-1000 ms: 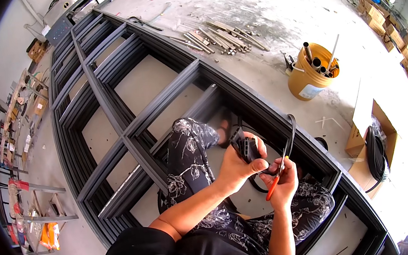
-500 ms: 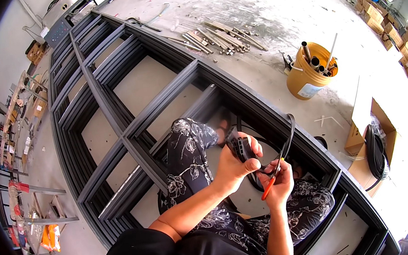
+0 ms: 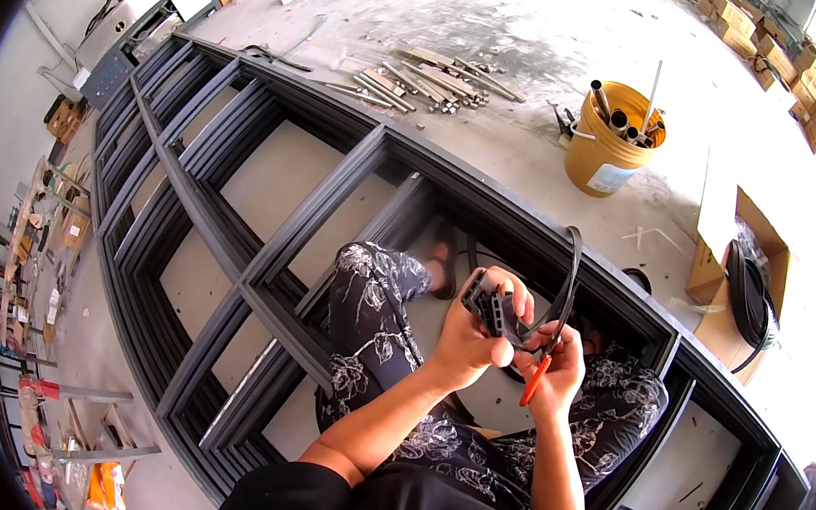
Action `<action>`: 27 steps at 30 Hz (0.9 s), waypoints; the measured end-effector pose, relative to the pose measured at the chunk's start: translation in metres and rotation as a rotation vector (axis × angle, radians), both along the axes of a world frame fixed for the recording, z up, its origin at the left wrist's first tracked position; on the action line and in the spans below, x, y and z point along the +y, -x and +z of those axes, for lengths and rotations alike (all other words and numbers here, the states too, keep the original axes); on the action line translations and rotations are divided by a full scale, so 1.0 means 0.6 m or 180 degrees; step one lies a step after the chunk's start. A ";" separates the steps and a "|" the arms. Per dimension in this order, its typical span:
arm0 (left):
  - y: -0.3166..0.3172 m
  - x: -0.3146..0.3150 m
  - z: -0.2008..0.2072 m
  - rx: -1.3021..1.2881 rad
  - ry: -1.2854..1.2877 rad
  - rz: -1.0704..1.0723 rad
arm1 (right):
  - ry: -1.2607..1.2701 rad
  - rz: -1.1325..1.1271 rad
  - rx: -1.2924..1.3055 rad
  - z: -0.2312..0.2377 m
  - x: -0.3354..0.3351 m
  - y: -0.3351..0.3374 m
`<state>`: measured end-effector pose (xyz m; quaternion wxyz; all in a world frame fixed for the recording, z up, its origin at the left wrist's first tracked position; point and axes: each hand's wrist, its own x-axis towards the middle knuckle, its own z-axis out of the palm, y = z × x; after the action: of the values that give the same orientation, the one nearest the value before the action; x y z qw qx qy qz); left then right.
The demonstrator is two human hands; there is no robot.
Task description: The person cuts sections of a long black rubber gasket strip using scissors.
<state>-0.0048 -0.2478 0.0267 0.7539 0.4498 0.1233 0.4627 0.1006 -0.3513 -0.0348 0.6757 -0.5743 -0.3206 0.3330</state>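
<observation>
My left hand [image 3: 466, 341] is closed around several small black slotted plastic pieces [image 3: 497, 307], held over my lap. Right beside it, my right hand [image 3: 563, 363] grips a hand tool with an orange-red handle [image 3: 536, 381]. The tool's working end is hidden among the fingers, so I cannot tell its kind. A black flexible strip [image 3: 574, 271] loops down from the frame's rail to the fingertips of my right hand, close to the black pieces. Whether its end touches them is not clear.
I sit inside an opening of a large stack of dark grey metal frames [image 3: 325, 189]. Beyond the right rail stand a yellow bucket [image 3: 608, 157] with tubes and an open carton [image 3: 713, 326] holding coiled black strip [image 3: 751, 302]. Metal bars [image 3: 429, 81] lie on the floor; shelving [image 3: 42, 397] lines the left.
My left hand has turned the black pieces, tilting them differently, and brought them slightly closer to my right hand. The right hand and tool have barely shifted. The whole view has moved slightly.
</observation>
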 end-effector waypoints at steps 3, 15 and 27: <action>0.001 -0.002 -0.001 -0.0089 0.0043 -0.0170 | -0.0059 -0.0035 0.0060 -0.002 -0.001 0.000; 0.005 -0.003 -0.005 0.0120 -0.0111 0.0050 | 0.0034 -0.0078 -0.0811 -0.022 -0.009 -0.001; 0.013 -0.004 -0.004 0.0397 -0.0240 0.0142 | -0.0278 -0.0173 -0.2141 0.019 0.007 0.001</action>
<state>-0.0124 -0.2504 0.0243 0.7168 0.5030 0.1625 0.4547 0.1003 -0.3470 -0.0234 0.5647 -0.6308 -0.5240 0.0928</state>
